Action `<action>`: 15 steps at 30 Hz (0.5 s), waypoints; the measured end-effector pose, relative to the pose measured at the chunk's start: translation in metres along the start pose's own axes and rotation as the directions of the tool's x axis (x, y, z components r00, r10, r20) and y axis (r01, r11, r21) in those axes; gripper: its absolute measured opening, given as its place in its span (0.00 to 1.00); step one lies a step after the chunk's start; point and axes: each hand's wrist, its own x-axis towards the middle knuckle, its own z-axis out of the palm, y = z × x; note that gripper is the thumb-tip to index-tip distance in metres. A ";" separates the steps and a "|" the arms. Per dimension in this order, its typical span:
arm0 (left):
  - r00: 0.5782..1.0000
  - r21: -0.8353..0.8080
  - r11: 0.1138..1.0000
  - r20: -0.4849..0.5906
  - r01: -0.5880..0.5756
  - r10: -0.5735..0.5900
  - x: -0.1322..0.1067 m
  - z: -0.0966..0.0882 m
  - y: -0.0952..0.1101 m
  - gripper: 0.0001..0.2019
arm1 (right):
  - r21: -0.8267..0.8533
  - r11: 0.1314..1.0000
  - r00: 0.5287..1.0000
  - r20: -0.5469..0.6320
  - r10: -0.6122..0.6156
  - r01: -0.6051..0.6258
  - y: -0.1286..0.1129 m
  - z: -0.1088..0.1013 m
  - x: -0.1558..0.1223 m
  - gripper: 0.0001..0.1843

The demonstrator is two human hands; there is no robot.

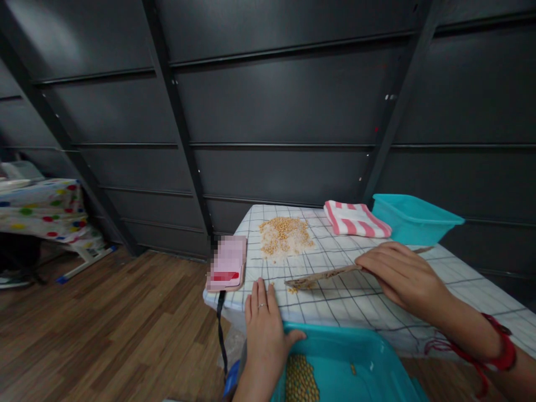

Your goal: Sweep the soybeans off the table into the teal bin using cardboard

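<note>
My right hand (404, 279) grips a flat brown piece of cardboard (330, 274), which is tilted over the checked tablecloth. A few soybeans (292, 290) lie by the cardboard's left end. My left hand (264, 329) rests with fingers stretched out at the table's front edge, its thumb over the rim of a teal tub (355, 335). Inside that tub, at the left, is a heap of soybeans (301, 379), with a couple lying apart. Farther back on the cloth, soybeans (287, 226) are mixed with white rice (293, 245) in a loose pile.
A second teal tub (412, 218) stands at the back right, beside a folded pink-and-white striped towel (355, 219). On the left corner lies a pink phone-like case (228, 259) with a black strap. Dark panelled wall (276, 100) rises behind. Another table with a dotted cloth (46, 212) is far left.
</note>
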 end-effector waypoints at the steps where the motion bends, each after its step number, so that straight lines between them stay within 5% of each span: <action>1: 1.000 -0.003 1.000 -0.001 0.002 -0.002 0.000 0.000 0.000 0.50 | -0.002 1.000 1.000 0.002 -0.005 0.005 -0.001 0.000 0.000 0.16; 15: 1.000 -0.024 1.000 0.012 -0.009 0.009 -0.001 0.000 -0.002 0.50 | 0.038 0.999 0.998 0.066 0.020 -0.022 -0.010 -0.011 -0.010 0.15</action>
